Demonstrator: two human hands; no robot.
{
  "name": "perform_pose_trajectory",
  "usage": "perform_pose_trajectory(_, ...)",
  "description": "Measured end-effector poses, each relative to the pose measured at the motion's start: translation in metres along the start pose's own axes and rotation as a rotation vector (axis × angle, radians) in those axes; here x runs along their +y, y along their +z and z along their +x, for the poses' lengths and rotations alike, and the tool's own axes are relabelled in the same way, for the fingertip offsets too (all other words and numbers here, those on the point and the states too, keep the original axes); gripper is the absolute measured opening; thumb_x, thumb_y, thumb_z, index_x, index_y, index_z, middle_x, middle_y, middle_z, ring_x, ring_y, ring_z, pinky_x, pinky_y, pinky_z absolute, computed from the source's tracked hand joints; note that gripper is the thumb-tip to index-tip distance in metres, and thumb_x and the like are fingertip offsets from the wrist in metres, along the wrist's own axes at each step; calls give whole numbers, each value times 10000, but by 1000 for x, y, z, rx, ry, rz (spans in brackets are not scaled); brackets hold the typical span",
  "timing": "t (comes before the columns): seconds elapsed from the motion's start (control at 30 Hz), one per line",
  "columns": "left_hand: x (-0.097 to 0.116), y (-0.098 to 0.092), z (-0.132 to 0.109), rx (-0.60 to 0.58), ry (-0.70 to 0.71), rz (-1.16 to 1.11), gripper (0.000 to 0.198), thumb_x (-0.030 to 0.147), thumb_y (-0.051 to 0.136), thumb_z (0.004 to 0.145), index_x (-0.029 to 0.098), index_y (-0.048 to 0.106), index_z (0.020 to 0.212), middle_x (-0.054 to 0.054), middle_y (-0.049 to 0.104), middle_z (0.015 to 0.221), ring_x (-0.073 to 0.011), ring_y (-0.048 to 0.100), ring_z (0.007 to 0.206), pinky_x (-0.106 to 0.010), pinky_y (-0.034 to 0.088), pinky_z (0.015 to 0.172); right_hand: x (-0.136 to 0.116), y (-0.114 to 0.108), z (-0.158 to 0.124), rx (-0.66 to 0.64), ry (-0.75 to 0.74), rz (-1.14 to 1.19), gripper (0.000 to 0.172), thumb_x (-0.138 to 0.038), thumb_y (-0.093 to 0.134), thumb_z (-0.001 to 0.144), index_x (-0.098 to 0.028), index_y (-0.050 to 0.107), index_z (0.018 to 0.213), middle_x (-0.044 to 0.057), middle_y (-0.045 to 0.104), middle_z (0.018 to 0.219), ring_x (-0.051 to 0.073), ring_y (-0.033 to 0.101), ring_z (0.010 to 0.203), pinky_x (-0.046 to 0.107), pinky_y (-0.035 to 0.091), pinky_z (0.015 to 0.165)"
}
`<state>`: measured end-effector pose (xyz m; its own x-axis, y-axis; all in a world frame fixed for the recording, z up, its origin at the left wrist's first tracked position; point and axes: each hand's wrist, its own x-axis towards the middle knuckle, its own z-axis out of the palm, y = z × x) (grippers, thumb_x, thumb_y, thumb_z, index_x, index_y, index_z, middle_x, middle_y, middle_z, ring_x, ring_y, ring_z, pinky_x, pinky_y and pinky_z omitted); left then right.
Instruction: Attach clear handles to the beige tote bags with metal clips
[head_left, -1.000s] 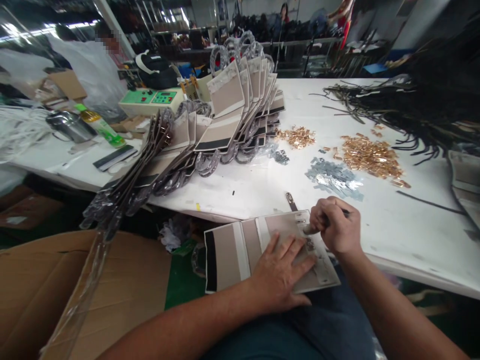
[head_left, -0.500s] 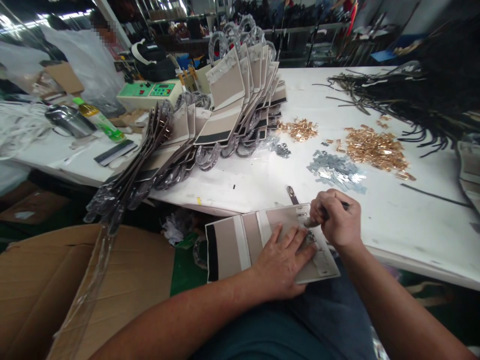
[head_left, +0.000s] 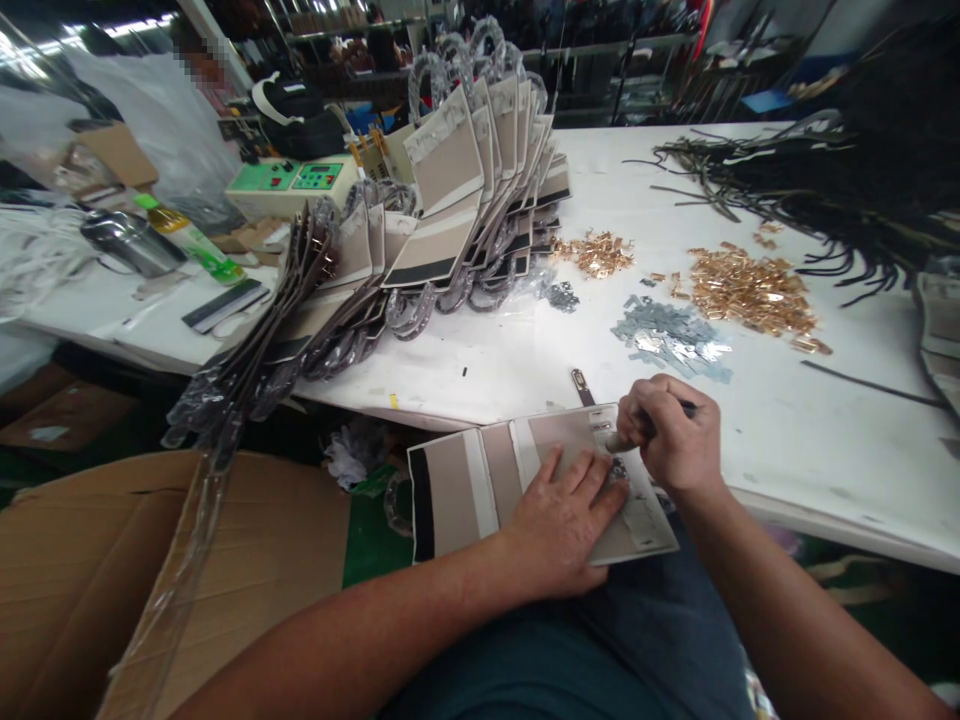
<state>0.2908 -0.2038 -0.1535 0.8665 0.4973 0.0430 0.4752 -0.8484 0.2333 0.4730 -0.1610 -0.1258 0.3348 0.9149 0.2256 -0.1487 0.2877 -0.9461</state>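
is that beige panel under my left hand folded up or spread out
Spread out: the beige panel lies open from its black strip across to the opposite edge, beyond the left hand.

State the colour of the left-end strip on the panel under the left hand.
Black: the left-end strip, best seen in the head view.

Right hand (head_left: 675,440) hides most of tool (head_left: 618,442); type unclear. Left hand (head_left: 562,512) covers part of beige panel (head_left: 448,490). Black cord pile (head_left: 862,185) cut off at right, cardboard box (head_left: 270,550) at bottom. Control box (head_left: 289,180) lettering unreadable.
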Motion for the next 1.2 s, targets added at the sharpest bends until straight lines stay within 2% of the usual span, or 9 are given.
perform_pose_trajectory(0.17, -8, -9, 3, -32, 25, 3, 878, 518, 712, 869, 177, 394, 1613, -181, 387, 1699, -371, 296, 1593, -658, 155, 1310, -10, -6, -3, 13, 11, 110, 418, -294, 771, 927, -219, 495, 622, -52, 459, 562, 108, 424, 432, 261, 389, 420)
perform_pose_trajectory(0.3, -13, -12, 7, -59, 48, 17, 891, 533, 730, 855, 194, 400, 1610, -169, 397, 1697, -374, 281, 1599, -671, 135, 1311, -14, -26, -3, 125, 84, 263, 366, -278, 747, 868, -204, 505, 603, -64, 419, 545, 85, 357, 390, 255, 370, 409)
perform_pose_trajectory(0.43, -14, -10, 8, -59, 45, 25, 920, 557, 747, 843, 195, 399, 1614, -174, 381, 1706, -367, 253, 1612, -656, 99, 1323, -6, -47, -3, 230, 224, 417, 310, -304, 726, 800, -207, 501, 611, -77, 354, 509, 77, 296, 387, 234, 363, 396)
perform_pose_trajectory(0.67, -15, -9, 7, -39, 51, 6, 903, 566, 738, 847, 195, 420, 1606, -175, 384, 1703, -374, 249, 1611, -651, 76, 1327, 8, -57, -2, 350, 268, 491, 292, -285, 696, 754, -218, 442, 629, -88, 319, 507, 79, 212, 399, 229, 332, 373)
perform_pose_trajectory(0.77, -16, -8, 7, -30, 53, -4, 896, 557, 745, 843, 192, 431, 1599, -178, 400, 1690, -373, 255, 1605, -653, 103, 1323, 3, -46, -4, 293, 231, 428, 292, -293, 687, 793, -217, 459, 628, -83, 330, 508, 81, 246, 389, 233, 332, 380)
perform_pose_trajectory(0.97, -17, -10, 6, -19, 58, -37, 890, 522, 747, 835, 186, 436, 1598, -176, 437, 1661, -393, 313, 1569, -656, 147, 1318, -7, -10, -18, 55, 44, 103, 408, -311, 732, 960, -213, 521, 624, -51, 445, 557, 103, 377, 404, 275, 352, 423)
perform_pose_trajectory(1.13, -15, -9, 2, 5, 29, -34, 906, 537, 767, 814, 199, 439, 1589, -198, 391, 1683, -381, 266, 1603, -627, 153, 1325, -9, -6, -26, -152, 32, -198, 467, -404, 706, 1031, -217, 556, 630, -14, 514, 567, 149, 472, 511, 288, 379, 484)
perform_pose_trajectory(1.2, -13, -6, 0, 15, 18, -27, 910, 538, 775, 809, 205, 442, 1588, -203, 357, 1704, -381, 228, 1623, -623, 139, 1327, -12, -5, -26, -191, 21, -228, 472, -404, 701, 1039, -216, 566, 627, -6, 534, 579, 154, 482, 528, 296, 399, 504)
